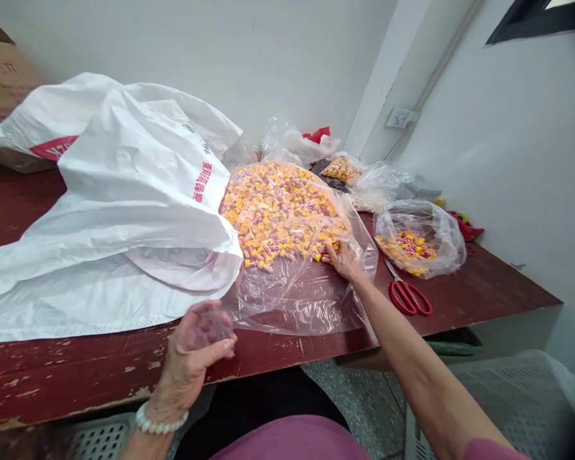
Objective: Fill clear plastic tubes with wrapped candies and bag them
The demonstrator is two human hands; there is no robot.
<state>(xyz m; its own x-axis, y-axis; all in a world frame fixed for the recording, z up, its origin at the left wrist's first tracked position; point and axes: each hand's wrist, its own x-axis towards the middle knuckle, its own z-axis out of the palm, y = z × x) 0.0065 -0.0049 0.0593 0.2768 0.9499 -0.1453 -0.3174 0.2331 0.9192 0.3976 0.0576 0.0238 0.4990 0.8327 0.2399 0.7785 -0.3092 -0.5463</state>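
A large clear plastic bag point(306, 306) lies on the table, bulging with many small yellow-capped pieces point(280, 204) that have pink-and-white striped bodies. My right hand point(345, 260) reaches to the lower right edge of the heap, fingers curled at a few pieces; the plastic and the hand itself partly hide the fingertips. My left hand point(196, 342), palm up near the table's front edge, is closed around a small crumpled, see-through plastic bag point(214, 329). Its contents, if any, I cannot make out. A white woven sack point(138, 191) lies against the large bag's left side.
Red-handled scissors point(409, 297) lie right of my right hand. Behind them stands an open clear bag point(448, 239) with more pieces. Several filled plastic bags point(340, 169) line the wall. A cardboard box point(4, 96) is at the back left; a plastic crate point(522, 409) stands below right.
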